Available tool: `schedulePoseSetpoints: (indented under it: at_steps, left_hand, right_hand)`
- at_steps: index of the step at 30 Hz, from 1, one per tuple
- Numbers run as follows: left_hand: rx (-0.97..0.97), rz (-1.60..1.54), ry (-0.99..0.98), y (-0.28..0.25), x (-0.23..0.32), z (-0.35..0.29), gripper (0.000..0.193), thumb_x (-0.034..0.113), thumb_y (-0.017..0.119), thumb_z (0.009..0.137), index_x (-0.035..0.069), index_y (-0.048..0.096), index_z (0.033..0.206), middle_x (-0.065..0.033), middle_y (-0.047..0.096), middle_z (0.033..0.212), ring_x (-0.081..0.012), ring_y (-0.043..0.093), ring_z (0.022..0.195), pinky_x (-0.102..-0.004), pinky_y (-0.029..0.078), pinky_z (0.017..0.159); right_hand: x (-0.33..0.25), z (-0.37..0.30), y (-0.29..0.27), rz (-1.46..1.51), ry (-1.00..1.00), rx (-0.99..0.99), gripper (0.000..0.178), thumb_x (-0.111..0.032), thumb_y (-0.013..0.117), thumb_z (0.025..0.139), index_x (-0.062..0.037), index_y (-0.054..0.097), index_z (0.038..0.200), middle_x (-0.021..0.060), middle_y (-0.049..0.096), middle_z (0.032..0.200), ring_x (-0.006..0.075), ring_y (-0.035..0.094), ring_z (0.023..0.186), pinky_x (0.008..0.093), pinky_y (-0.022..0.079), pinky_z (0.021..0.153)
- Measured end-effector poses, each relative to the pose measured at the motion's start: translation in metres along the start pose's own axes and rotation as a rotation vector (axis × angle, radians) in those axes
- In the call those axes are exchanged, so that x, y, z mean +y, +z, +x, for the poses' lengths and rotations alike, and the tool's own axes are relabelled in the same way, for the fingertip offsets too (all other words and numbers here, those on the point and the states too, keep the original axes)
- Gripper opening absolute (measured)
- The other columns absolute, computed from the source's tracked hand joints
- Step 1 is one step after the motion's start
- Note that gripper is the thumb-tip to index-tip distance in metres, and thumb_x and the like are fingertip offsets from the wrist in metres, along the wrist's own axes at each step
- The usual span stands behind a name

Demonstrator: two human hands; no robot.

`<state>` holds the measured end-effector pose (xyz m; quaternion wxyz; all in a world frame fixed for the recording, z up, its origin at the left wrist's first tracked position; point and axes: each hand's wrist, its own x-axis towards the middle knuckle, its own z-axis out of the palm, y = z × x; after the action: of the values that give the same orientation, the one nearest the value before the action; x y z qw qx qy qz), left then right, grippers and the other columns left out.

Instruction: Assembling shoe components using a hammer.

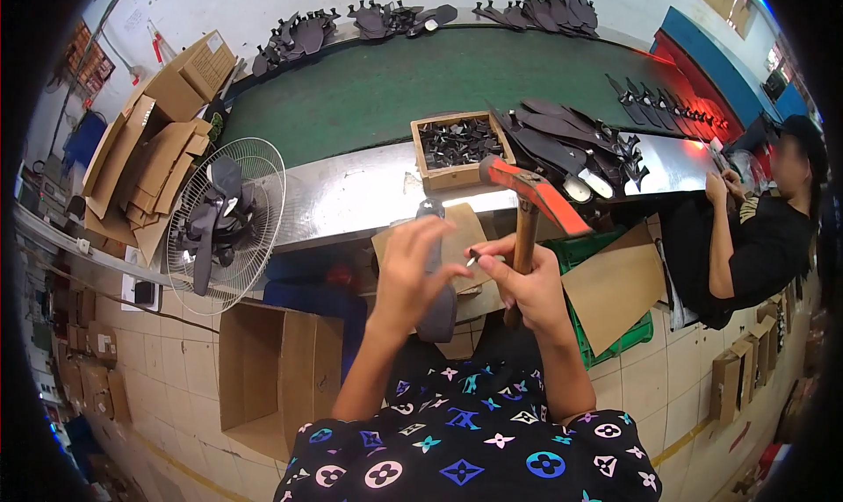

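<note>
R hand (537, 284) is wrapped round the wood handle of an orange-red-headed hammer (525, 239), head up at the fist's 12 o'clock; its thumb + index also pinch a small dark pc (474, 255) w/ a pale tip, at the fist's 10 o'clock. L hand (406, 263), at 9 o'clock of the R, is wide, thumb apart from fingers; a long dark flat pc (437, 318) runs behind it, approx 12 to 6. Hammer's prob. stiff + head-heavy: best held low on the handle. Small pc looks v. light, poss. slippery: pinch it by the dark end. Flat pc seems light, maybe a bit bendy: take it by the edges. Further out: wooden tray (450, 179) of small dark bits at 12, flat-pc pile (549, 151) at 1–2, co-worker (760, 247) at 3. Hard to tell: flat pc's middle is hidden by the L hand, its support unclear; small pc's exact shape is too tiny to read; the view's rim is dark + bent.
</note>
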<state>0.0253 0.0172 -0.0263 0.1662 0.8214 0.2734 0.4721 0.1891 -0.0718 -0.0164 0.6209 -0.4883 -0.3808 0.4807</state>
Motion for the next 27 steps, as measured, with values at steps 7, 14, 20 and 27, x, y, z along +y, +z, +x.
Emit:
schedulePoseSetpoints:
  at_steps: [7,14,20,27]
  left_hand:
    - [-0.110,-0.153,-0.263,0.038,-0.114,0.007,0.039,0.018,0.079,0.079,0.000,0.067,0.112,-0.0193,0.068,0.113,-0.0331,0.065,0.102,-0.0389,0.050,0.090]
    - [-0.075,-0.262,-0.335,0.045,-0.102,-0.011,0.026,0.012,0.081,0.075,0.002,0.074,0.098,-0.0122,0.073,0.094,-0.0248,0.069,0.089,-0.0328,0.052,0.080]
    - [-0.099,-0.180,-0.421,0.041,-0.093,-0.026,0.028,0.012,0.082,0.075,0.004,0.075,0.101,-0.0118,0.073,0.092,-0.0242,0.069,0.089,-0.0334,0.052,0.081]
    - [-0.080,-0.224,-0.460,0.034,-0.088,-0.027,0.031,0.016,0.083,0.075,-0.001,0.073,0.099,-0.0119,0.073,0.083,-0.0142,0.068,0.075,-0.0305,0.053,0.071]
  right_hand:
    - [0.023,0.052,-0.010,-0.178,-0.009,-0.073,0.020,-0.012,0.068,0.093,0.0015,0.069,0.108,-0.0043,0.056,0.067,0.0009,0.043,0.048,0.0190,0.031,0.043]
    - [0.047,0.089,-0.010,-0.373,-0.216,-0.096,0.023,-0.016,0.071,0.091,0.0008,0.070,0.107,0.0034,0.070,0.089,0.0102,0.062,0.083,0.0267,0.049,0.075]
    - [0.054,0.097,-0.005,-0.535,-0.191,-0.224,0.021,-0.011,0.070,0.090,0.0025,0.069,0.106,0.0086,0.072,0.093,0.0115,0.065,0.085,0.0292,0.051,0.077]
    - [0.065,0.097,-0.007,-0.813,-0.508,-0.312,0.027,0.003,0.066,0.084,0.0001,0.066,0.111,0.0171,0.070,0.093,0.0305,0.069,0.084,0.0369,0.052,0.075]
